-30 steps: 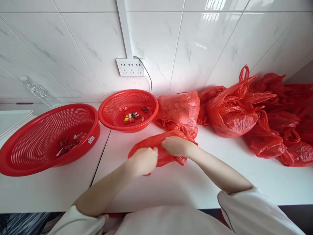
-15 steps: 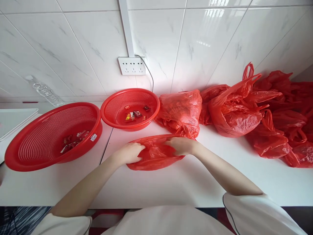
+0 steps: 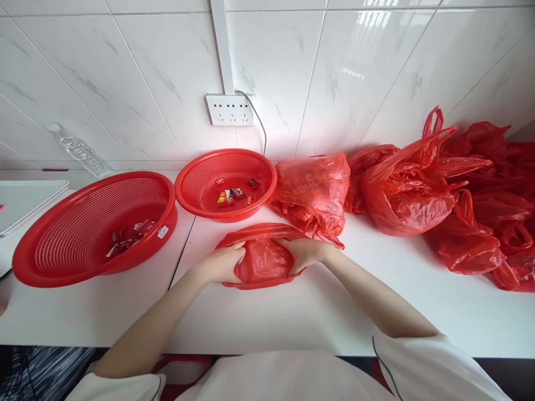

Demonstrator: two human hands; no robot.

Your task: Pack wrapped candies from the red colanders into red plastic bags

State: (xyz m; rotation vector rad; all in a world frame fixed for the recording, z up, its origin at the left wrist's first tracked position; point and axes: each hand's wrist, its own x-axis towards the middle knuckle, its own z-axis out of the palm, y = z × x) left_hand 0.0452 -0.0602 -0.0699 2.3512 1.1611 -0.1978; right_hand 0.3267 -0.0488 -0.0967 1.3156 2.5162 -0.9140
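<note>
A thin red plastic bag (image 3: 267,260) lies in front of me on the white table, its mouth spread wide toward me. My left hand (image 3: 225,263) has hold of the left side of the mouth, thumb showing and the other fingers partly hidden inside. At the right side, my right hand (image 3: 304,253) grips the bag in the same way, its fingertips reaching in behind the plastic. Crinkled red film shows between the two hands; I cannot make out anything else in the bag.
Small wrapped snacks lie in a large red colander (image 3: 100,195) at left and a smaller red colander (image 3: 196,203) behind the bag. Filled red bags (image 3: 311,186) crowd the right side. A clear bottle (image 3: 86,156), a white tray (image 3: 31,203) and a wall socket (image 3: 229,110) are farther off.
The mouth of the bag has widened and its inside shows more. Both hands have shifted slightly within the opening. The whole view has moved a little.
</note>
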